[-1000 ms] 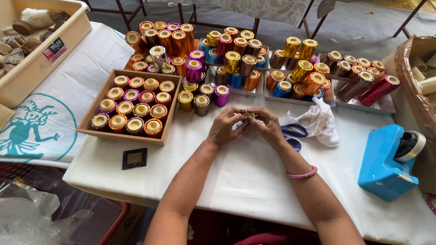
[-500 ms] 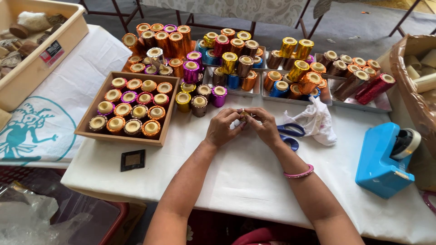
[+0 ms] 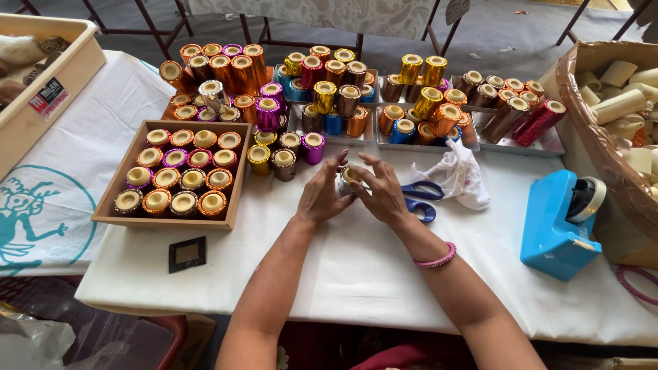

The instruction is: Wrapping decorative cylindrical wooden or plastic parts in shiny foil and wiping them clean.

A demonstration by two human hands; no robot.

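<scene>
On the white-clothed table (image 3: 356,267) before the foil-wrapped rolls (image 3: 329,89), your left hand (image 3: 322,192) and right hand (image 3: 380,195) pinch one small roll (image 3: 349,175) between them; likely light and slippery, so grip its sides.

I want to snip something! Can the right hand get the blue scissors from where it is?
Probably yes. The blue scissors lie flat on the white cloth just beside the right hand, with nothing between them, though that hand is busy on a small candle.

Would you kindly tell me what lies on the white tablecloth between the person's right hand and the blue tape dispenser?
In the head view, blue-handled scissors and a crumpled white cloth lie between the right hand and the blue tape dispenser.
</scene>
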